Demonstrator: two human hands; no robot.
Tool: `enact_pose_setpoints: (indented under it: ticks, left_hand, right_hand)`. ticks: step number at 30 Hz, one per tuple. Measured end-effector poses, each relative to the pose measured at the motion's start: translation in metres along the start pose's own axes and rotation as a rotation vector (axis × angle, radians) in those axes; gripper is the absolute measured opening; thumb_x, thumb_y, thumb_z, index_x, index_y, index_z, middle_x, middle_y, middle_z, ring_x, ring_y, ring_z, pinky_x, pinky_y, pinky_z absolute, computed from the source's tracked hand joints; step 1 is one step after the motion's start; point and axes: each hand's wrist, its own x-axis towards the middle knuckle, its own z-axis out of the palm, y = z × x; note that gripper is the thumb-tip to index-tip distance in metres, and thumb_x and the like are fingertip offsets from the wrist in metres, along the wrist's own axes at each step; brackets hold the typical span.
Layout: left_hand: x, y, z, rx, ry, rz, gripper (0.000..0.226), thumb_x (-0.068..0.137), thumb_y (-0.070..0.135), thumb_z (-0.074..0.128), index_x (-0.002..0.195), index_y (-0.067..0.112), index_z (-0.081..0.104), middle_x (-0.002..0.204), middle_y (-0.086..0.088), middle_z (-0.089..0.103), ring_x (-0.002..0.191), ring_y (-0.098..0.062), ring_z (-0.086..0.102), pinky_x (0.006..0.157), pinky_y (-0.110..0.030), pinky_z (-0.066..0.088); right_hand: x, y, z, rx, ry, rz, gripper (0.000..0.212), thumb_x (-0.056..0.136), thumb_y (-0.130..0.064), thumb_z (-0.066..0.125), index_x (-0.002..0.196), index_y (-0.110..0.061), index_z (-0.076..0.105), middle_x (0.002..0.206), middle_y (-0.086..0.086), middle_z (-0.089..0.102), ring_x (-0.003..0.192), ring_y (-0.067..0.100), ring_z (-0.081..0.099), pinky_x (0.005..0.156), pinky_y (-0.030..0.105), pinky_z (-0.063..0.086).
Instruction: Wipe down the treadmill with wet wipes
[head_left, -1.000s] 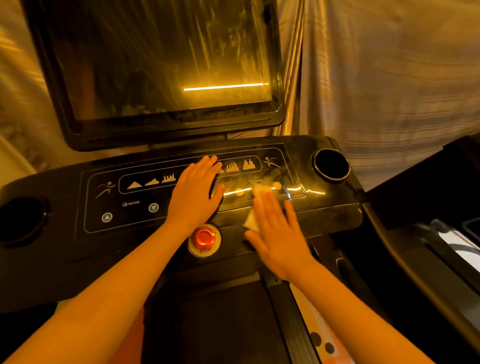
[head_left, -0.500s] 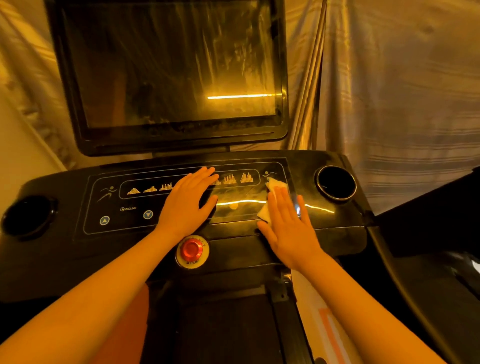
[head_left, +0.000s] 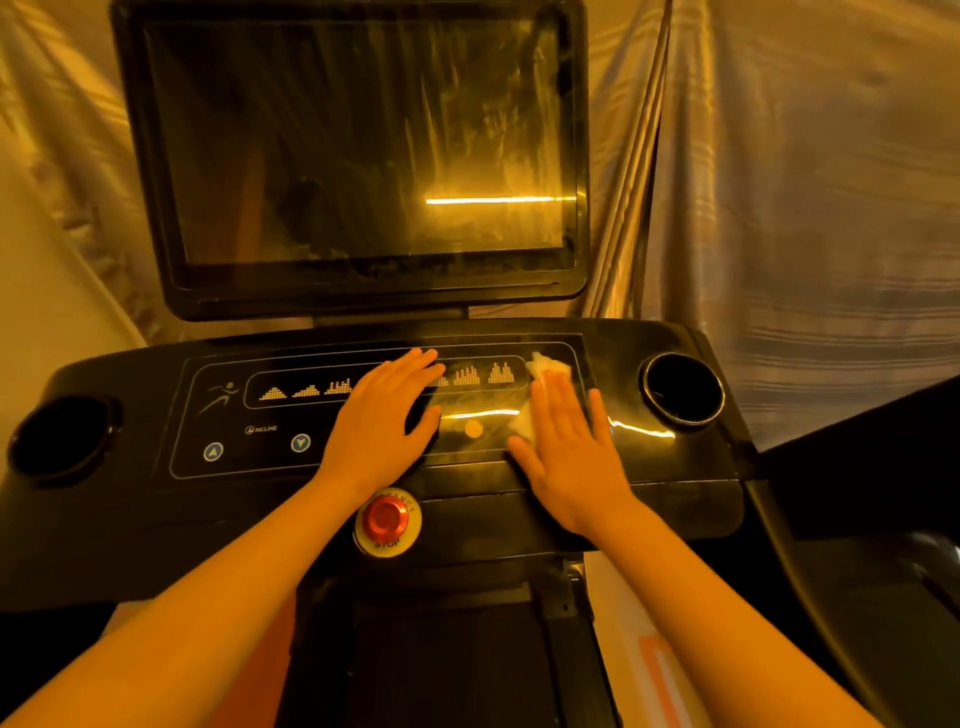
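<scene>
The right grip (head_left: 571, 452) lies released and flat, fingers straight and slightly spread, pressing a wet wipe (head_left: 548, 366) onto the right part of the control panel (head_left: 249, 415). The wipe shows as a pale crumpled edge past the fingertips and a scrap beside the thumb. The left grip (head_left: 382, 421) is also released, its palm resting flat at the panel's centre over the row of programme symbols and holding nothing.

The step in hand looks like a pass over the panel's right end. It should go best with the palm low and the pressure even. Strokes should overlap and run out toward the right cup holder (head_left: 683, 389), and the wipe wants refolding to a fresh face once it bunches. The left grip is better braced on the console (head_left: 156, 525) than on the panel's keys, and both should stay off the emergency stop button (head_left: 385, 517) just below.

The panel is glossy black plastic, smooth enough to mirror a bright line of light, so smears will probably show. The wipe looks thin, soft and damp. The stop button is a red dome on a round collar. The cup holders are deep round wells, the left cup holder (head_left: 62, 441) at centre left. Above, the dark screen (head_left: 358, 145) carries hazy streaks. Shiny folded drapery (head_left: 805, 182) hangs behind.
</scene>
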Motion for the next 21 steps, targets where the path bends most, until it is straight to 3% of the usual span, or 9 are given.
enact_pose_setpoints:
  ticks: [5, 13, 18, 21]
  left_hand:
    - [-0.001, -0.002, 0.001, 0.03, -0.017, 0.04, 0.05, 0.1, 0.033, 0.049, 0.148, 0.022, 0.039, 0.157, 0.005, 0.03, 0.144, -0.003, 0.015, 0.115, -0.021, 0.003]
    - [0.0, -0.008, 0.006, -0.018, 0.015, 0.05, 0.048, 0.1, 0.036, 0.049, 0.146, 0.023, 0.042, 0.155, 0.004, 0.035, 0.146, -0.01, 0.023, 0.117, -0.024, 0.007]
    - [0.0, -0.008, 0.007, 0.012, 0.005, 0.065, 0.051, 0.1, 0.037, 0.046, 0.148, 0.022, 0.038, 0.157, 0.003, 0.031, 0.147, -0.012, 0.02, 0.116, -0.024, 0.004]
    - [0.0, -0.01, 0.007, 0.008, -0.009, 0.086, 0.053, 0.101, 0.037, 0.045, 0.15, 0.02, 0.035, 0.159, 0.002, 0.027, 0.148, -0.012, 0.017, 0.117, -0.026, 0.002]
  right_hand:
    - [0.012, -0.041, 0.01, -0.012, 0.009, -0.136, 0.086, 0.077, -0.065, -0.033, 0.149, -0.021, -0.016, 0.159, 0.0, -0.019, 0.145, 0.016, -0.023, 0.115, 0.041, -0.021]
    - [0.02, 0.004, -0.002, -0.051, -0.021, 0.109, 0.082, 0.076, -0.069, -0.023, 0.144, -0.024, -0.024, 0.157, -0.001, -0.024, 0.144, 0.014, -0.025, 0.112, 0.038, -0.024]
    - [0.031, -0.041, 0.009, -0.021, -0.013, 0.004, 0.082, 0.079, -0.067, -0.027, 0.148, -0.024, -0.021, 0.155, -0.004, -0.027, 0.144, 0.012, -0.027, 0.114, 0.038, -0.024]
    - [0.031, -0.022, 0.003, -0.077, -0.022, -0.016, 0.079, 0.077, -0.066, -0.032, 0.145, -0.026, -0.025, 0.157, -0.003, -0.025, 0.144, 0.011, -0.026, 0.115, 0.041, -0.023]
